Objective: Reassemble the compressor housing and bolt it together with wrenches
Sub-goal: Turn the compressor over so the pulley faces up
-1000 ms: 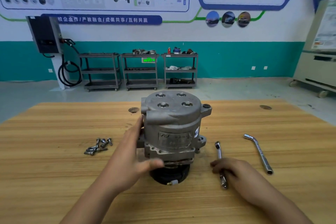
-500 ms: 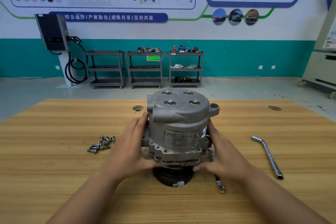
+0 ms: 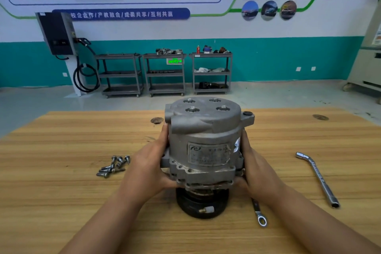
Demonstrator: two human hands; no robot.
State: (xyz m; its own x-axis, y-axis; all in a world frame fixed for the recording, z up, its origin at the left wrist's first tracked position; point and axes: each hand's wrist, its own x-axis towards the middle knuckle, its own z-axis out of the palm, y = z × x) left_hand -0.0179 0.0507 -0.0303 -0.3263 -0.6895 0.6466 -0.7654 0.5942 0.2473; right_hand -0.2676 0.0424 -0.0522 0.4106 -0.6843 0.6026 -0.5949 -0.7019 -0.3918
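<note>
The grey compressor housing stands upright on its black pulley in the middle of the wooden table. Its top shows several empty bolt holes. My left hand grips the housing's left side, thumb under the lower flange. My right hand grips the right side the same way. Several loose bolts lie on the table left of my left hand. A ring spanner lies partly under my right wrist. An angled socket wrench lies further right.
The table's far edge runs just behind the compressor. Beyond it, three grey shelf carts and a wall charger stand by the teal wall. A cream cabinet is at the far right.
My right hand left the ring spanner on the table and came up to the housing's right side. Both hands now hold the housing.
</note>
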